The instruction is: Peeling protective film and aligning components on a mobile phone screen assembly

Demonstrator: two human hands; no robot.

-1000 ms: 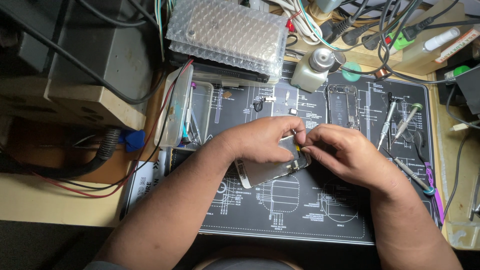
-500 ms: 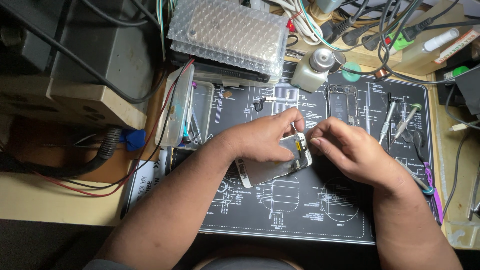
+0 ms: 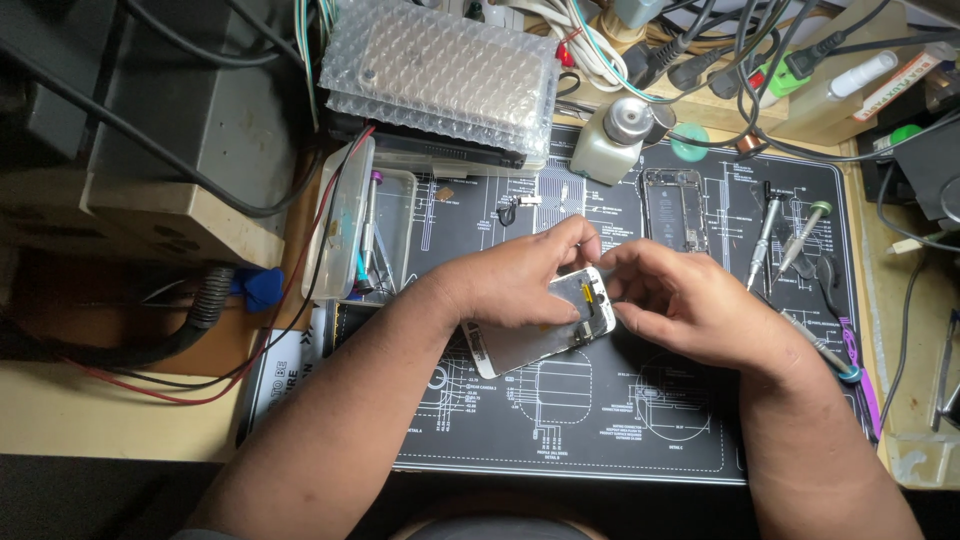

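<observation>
Phone screen, white-framed, back side up with dark inner panel and small yellow bit near top edge, tilted over mat centre. Left hand grip pinches its top edge; right hand fingertips pressed together at same end. Black diagram mat on cluttered table: screwdrivers, bottle, bubble wrap, cables.

Bubble wrap, dispenser bottle and screwdrivers lie about.

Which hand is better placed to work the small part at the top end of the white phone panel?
Right, probably. The right hand has its fingertips at the top end of the white phone panel, while the left hand lies over the panel, gripping it.
</observation>
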